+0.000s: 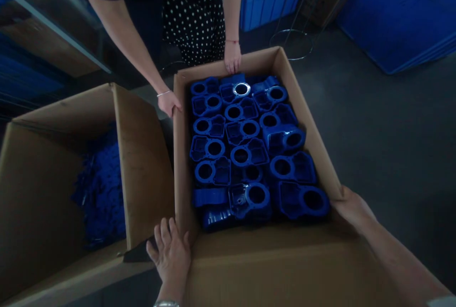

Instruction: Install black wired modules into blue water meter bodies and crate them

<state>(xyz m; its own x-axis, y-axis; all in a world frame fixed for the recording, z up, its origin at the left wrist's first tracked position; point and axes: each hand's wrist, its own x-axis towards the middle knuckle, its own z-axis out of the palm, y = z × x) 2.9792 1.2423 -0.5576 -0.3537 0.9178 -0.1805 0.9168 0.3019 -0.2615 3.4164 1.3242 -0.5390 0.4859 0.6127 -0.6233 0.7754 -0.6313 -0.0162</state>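
Observation:
A cardboard box (256,245) in front of me holds rows of blue plastic housings (245,129), each with a round opening and a squarish hollow. My left hand (172,250) lies against the box's near left corner, its fingers spread and the thumb by the wall. At the near right corner, my right hand (352,207) grips the wall's edge; some of its fingers are hidden. Across from me, a co-worker's one hand (169,102) holds the left wall, and the other hand (232,57) rests over the far rim.
Close on the left stands another open cardboard box (142,155) with many small blue pieces (103,188) inside. Behind are a blue crate (272,7), a wire-legged stool (299,31) and large blue bins (399,17). Dark floor (374,121) lies to the right.

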